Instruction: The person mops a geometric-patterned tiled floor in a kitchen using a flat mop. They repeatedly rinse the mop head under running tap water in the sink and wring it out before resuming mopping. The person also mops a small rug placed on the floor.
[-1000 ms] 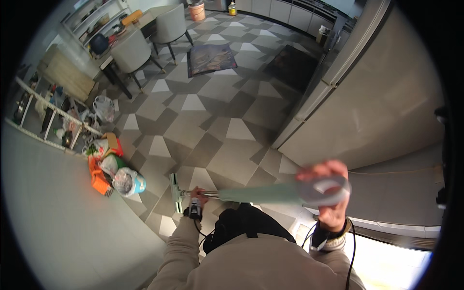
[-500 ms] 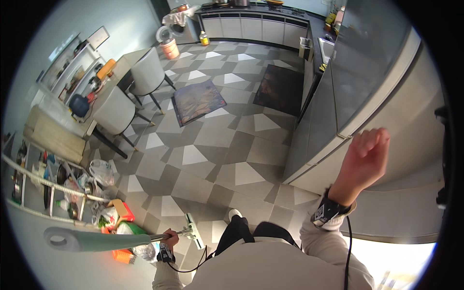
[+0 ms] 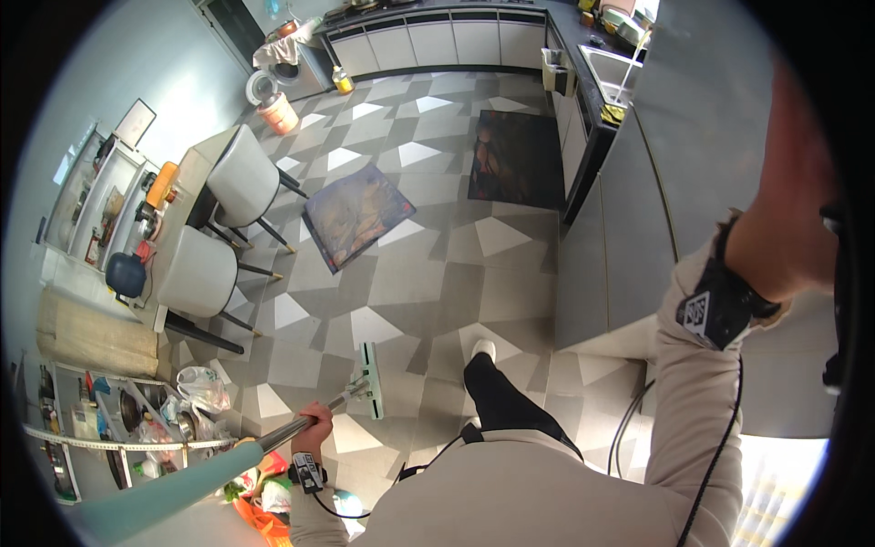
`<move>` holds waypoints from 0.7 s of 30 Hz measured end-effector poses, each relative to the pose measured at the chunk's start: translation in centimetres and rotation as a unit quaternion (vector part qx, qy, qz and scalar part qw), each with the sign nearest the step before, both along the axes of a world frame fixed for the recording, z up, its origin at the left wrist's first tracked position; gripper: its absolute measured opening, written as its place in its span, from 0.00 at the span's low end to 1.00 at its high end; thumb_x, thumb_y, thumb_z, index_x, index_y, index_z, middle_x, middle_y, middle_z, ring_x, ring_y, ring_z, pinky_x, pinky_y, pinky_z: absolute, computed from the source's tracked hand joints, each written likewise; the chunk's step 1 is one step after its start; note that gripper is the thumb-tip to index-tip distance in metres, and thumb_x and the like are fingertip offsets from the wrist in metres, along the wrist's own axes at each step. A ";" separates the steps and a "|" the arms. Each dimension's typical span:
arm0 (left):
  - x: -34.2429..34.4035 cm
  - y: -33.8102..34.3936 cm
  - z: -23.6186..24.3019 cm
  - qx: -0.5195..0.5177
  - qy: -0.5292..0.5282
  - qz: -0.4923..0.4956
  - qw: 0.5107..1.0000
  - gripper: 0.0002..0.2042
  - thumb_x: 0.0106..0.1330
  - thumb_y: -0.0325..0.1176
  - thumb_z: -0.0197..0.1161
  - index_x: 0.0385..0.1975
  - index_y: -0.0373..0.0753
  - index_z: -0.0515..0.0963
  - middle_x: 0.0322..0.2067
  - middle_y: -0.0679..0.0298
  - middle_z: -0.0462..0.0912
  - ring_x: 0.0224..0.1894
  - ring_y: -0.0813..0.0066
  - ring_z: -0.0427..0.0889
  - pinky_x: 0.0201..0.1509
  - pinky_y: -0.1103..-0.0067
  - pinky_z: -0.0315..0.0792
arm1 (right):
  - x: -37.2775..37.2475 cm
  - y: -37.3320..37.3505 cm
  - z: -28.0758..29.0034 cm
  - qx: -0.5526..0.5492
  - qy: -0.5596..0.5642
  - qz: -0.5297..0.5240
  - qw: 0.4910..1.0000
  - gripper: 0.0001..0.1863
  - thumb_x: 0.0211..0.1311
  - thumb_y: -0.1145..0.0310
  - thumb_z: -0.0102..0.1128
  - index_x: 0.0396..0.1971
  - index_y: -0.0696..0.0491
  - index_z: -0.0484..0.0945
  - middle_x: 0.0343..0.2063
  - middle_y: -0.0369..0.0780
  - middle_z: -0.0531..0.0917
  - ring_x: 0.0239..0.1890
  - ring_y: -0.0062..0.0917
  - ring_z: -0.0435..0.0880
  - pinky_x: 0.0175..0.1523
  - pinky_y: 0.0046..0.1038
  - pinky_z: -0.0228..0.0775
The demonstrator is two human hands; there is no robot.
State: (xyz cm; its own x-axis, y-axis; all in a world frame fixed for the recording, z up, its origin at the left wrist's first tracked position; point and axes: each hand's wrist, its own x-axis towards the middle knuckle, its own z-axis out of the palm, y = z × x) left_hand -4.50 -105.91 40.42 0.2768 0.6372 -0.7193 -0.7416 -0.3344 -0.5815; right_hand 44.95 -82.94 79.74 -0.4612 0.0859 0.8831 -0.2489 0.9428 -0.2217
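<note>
My left hand is wrapped round the metal shaft of a mop, whose pale-green padded handle slants back to the lower left. The flat mop head is near the floor, ahead of my left hand. My right hand is raised at the far right, close beside the grey fridge-like cabinet; its fingers are hidden at the picture's dark rim. My white shoe shows on the patterned floor.
Two chairs line a cluttered table at left. A rack of bags and pans stands lower left. A patterned mat and a dark mat lie ahead. A counter with cupboards runs along the back and right.
My right hand has left the mop handle and moved up and rightward to the rim. The handle has swung to the lower left, still in my left hand. The view has shifted further into the room.
</note>
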 end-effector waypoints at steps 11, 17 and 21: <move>-1.7 22.6 6.1 0.045 0.079 -0.123 0.988 0.09 0.61 0.27 0.45 0.17 0.36 0.60 0.13 0.67 0.63 0.11 0.79 0.67 0.15 0.84 0.71 | -3.1 11.8 -2.3 -0.026 -0.127 -0.031 0.991 0.45 0.40 0.43 0.61 0.53 0.60 0.57 0.24 0.45 0.75 0.16 0.24 0.70 0.18 0.18 0.61; -1.7 34.9 5.9 0.056 0.062 -0.203 0.976 0.12 0.60 0.26 0.45 0.14 0.37 0.60 0.11 0.68 0.63 0.11 0.80 0.67 0.15 0.87 0.70 | -2.0 19.1 -0.5 -0.005 -0.211 0.037 0.977 0.51 0.34 0.35 0.56 0.53 0.60 0.57 0.22 0.45 0.74 0.16 0.23 0.70 0.18 0.18 0.60; -0.3 44.0 5.3 0.050 0.044 -0.248 0.967 0.12 0.59 0.25 0.46 0.13 0.37 0.59 0.11 0.67 0.64 0.10 0.80 0.68 0.15 0.88 0.70 | -1.1 23.4 -0.6 -0.018 -0.218 -0.001 0.976 0.53 0.32 0.32 0.53 0.54 0.60 0.56 0.21 0.44 0.74 0.16 0.22 0.69 0.17 0.17 0.59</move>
State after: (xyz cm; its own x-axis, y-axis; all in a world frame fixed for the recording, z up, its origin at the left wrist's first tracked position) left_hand -4.80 -61.95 45.71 0.5061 0.5101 -0.6954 -0.8445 0.1294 -0.5197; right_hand 43.86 -59.52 79.14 -0.7927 0.1157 0.5985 -0.1204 0.9328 -0.3398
